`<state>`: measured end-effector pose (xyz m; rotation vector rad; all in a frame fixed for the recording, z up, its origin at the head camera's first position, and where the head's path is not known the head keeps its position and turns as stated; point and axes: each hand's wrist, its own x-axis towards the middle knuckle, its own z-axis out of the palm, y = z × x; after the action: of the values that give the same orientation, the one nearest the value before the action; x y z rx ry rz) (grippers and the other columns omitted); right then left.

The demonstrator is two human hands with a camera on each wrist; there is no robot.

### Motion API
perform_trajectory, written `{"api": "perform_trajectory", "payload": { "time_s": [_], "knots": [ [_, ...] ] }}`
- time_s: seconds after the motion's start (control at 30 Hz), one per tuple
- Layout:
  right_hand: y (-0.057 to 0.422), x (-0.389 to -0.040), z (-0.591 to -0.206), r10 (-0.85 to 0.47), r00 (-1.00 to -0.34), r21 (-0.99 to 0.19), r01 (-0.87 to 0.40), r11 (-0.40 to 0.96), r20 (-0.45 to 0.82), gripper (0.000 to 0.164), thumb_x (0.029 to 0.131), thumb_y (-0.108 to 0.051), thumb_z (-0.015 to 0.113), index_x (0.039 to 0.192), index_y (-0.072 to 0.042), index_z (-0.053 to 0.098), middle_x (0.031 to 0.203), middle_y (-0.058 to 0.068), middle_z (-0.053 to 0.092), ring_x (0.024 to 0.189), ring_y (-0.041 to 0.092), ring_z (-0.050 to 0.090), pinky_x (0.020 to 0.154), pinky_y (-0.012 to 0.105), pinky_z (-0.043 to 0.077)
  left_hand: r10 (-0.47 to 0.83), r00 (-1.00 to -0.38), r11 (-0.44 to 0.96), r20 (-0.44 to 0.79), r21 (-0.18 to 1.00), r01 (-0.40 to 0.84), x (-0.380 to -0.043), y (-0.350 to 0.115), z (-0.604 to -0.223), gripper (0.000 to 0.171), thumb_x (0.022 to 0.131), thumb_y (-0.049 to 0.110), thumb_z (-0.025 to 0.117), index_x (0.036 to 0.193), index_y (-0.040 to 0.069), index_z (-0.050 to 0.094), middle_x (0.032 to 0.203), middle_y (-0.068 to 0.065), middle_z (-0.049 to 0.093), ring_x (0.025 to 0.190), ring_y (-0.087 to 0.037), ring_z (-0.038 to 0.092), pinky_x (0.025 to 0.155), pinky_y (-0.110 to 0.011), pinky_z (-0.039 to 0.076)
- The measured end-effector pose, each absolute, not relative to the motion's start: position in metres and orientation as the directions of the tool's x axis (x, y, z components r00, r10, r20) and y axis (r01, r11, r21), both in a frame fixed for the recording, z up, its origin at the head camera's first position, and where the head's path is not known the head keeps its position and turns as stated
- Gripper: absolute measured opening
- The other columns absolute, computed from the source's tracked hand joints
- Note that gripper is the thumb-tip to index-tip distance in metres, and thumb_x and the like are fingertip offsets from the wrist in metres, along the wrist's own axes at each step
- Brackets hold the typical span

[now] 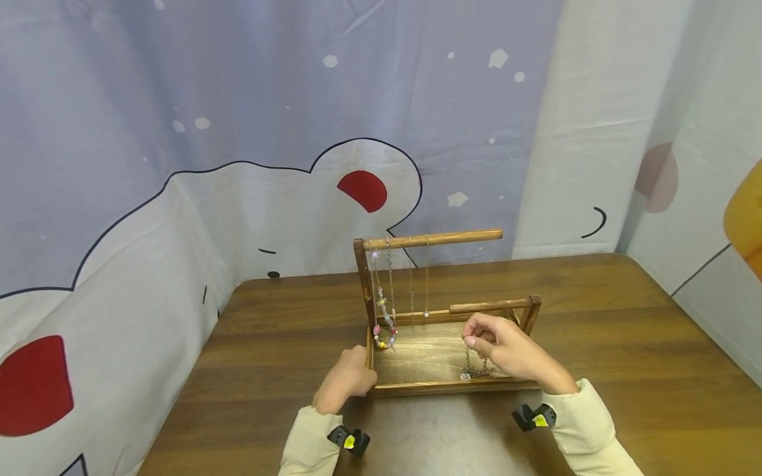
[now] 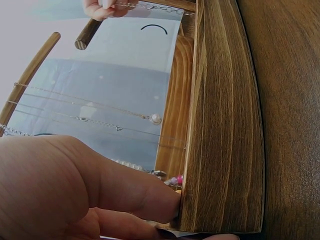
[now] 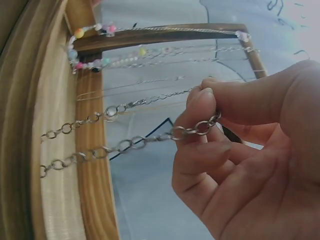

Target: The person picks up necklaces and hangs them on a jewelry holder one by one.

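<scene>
A wooden jewelry stand point(image 1: 428, 389) has a shallow tray with a bar on a tall post at its left. My left hand point(image 1: 351, 373) grips the tray's front left corner, its thumb point(image 2: 155, 197) against the wall. My right hand point(image 1: 503, 345) is over the right part of the tray, thumb and fingertips pinching a silver chain necklace point(image 3: 135, 143). Two strands hang from the pinch, and the lower chain with a round pendant point(image 1: 465, 376) lies in the tray near the front wall. From the long upper bar point(image 1: 446, 238) hang a colorful beaded necklace point(image 1: 387, 322) and fine chains, one with a pearl-like pendant point(image 2: 155, 119).
A shorter, lower bar point(image 1: 491, 305) juts inward from the post at the stand's right, just behind my right hand. The brown wooden table point(image 1: 268, 377) extends on all sides of the stand. Printed curtains point(image 1: 286, 218) hang behind the table.
</scene>
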<state>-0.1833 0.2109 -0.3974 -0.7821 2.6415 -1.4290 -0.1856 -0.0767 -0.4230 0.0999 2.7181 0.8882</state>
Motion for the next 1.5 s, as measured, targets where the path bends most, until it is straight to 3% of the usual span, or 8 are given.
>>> {"api": "perform_trajectory", "payload": {
  "time_s": [0.3,0.47,0.67,1.0,1.2,1.5],
  "knots": [
    [0.208,-0.180,-0.383,-0.423,-0.878,-0.777,-0.423,0.466,0.224,0.007,0.089,-0.016,0.056,0.091,-0.010,0.056,0.079,0.001,0.057,0.066,0.011,0.054,0.058,0.026,0.049,0.148,-0.960,0.813,-0.238,0.581,-0.019,-0.187,-0.077,-0.425,0.023,0.070,-0.003,0.051,0.092,-0.007,0.054,0.079,-0.017,0.053,0.050,-0.019,0.054,0.047,-0.029,0.043],
    [0.205,-0.181,-0.373,-0.423,-0.864,-0.774,-0.458,0.438,0.272,0.001,0.089,-0.010,0.056,0.090,-0.011,0.056,0.079,0.002,0.057,0.067,0.012,0.053,0.057,0.025,0.048,0.153,-0.962,0.811,-0.227,0.585,-0.009,-0.186,-0.076,-0.426,0.020,0.070,-0.003,0.050,0.089,-0.006,0.054,0.076,-0.015,0.053,0.049,-0.019,0.053,0.046,-0.029,0.042],
    [0.201,-0.184,-0.363,-0.387,-0.868,-0.776,-0.468,0.423,0.312,0.006,0.088,-0.007,0.057,0.091,-0.013,0.057,0.077,0.008,0.057,0.063,0.015,0.053,0.054,0.024,0.046,0.156,-0.966,0.812,-0.208,0.583,0.006,-0.187,-0.076,-0.426,0.014,0.069,-0.003,0.050,0.081,-0.003,0.054,0.071,-0.013,0.052,0.049,-0.019,0.053,0.045,-0.029,0.042],
    [0.191,-0.187,-0.340,-0.334,-0.880,-0.774,-0.461,0.434,0.338,0.005,0.090,-0.011,0.056,0.094,-0.011,0.058,0.084,0.003,0.062,0.068,0.018,0.059,0.057,0.026,0.048,0.176,-0.969,0.811,-0.173,0.584,0.043,-0.184,-0.077,-0.426,0.007,0.068,-0.003,0.050,0.073,0.000,0.053,0.064,-0.010,0.053,0.046,-0.018,0.052,0.042,-0.028,0.040],
    [0.184,-0.192,-0.329,-0.304,-0.873,-0.785,-0.480,0.391,0.382,0.005,0.090,-0.013,0.056,0.093,-0.010,0.058,0.083,0.011,0.060,0.070,0.022,0.061,0.059,0.027,0.048,0.165,-0.973,0.823,-0.163,0.566,0.045,-0.185,-0.076,-0.426,0.006,0.067,-0.003,0.050,0.071,0.000,0.053,0.062,-0.009,0.052,0.048,-0.019,0.050,0.042,-0.028,0.039],
    [0.175,-0.198,-0.319,-0.259,-0.857,-0.763,-0.515,0.389,0.446,0.005,0.089,-0.012,0.057,0.092,-0.009,0.059,0.080,0.006,0.058,0.070,0.022,0.057,0.062,0.026,0.047,0.179,-0.977,0.829,-0.114,0.553,0.087,-0.184,-0.076,-0.426,0.005,0.064,-0.003,0.050,0.067,0.001,0.052,0.064,-0.010,0.049,0.053,-0.021,0.046,0.043,-0.029,0.038]
  ]
}}
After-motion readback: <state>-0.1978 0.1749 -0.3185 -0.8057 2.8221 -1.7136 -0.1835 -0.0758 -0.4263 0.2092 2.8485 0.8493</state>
